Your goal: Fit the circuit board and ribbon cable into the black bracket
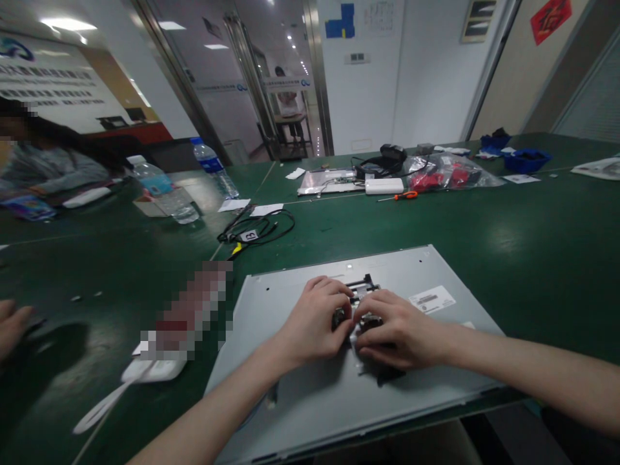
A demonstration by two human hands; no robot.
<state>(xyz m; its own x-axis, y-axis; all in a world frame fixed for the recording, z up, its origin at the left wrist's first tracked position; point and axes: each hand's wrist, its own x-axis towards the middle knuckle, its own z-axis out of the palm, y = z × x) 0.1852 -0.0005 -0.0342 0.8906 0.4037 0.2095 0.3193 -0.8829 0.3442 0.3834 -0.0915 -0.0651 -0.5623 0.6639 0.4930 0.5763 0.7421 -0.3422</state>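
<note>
A large flat silver panel [300,394], which looks like the back of a display screen, lies in front of me at the table's edge. Both hands meet over its middle. My left hand [317,316] curls its fingers around a small dark metallic part [339,315]. Close beside it, my right hand [400,329] pinches another small metallic piece [372,321]; its kind is hidden by the fingers. Just beyond my fingertips is a black bracket-like part [365,282] on the panel. A white label [433,299] is stuck to the panel right of my hands.
Black cables [261,226] lie beyond the panel on the green table [547,258]. An orange-handled screwdriver [405,195] and clear bags with red items [450,173] are farther back. Water bottles [165,190] stand left, near a seated person [53,148]. Another person's hand [12,326] rests far left.
</note>
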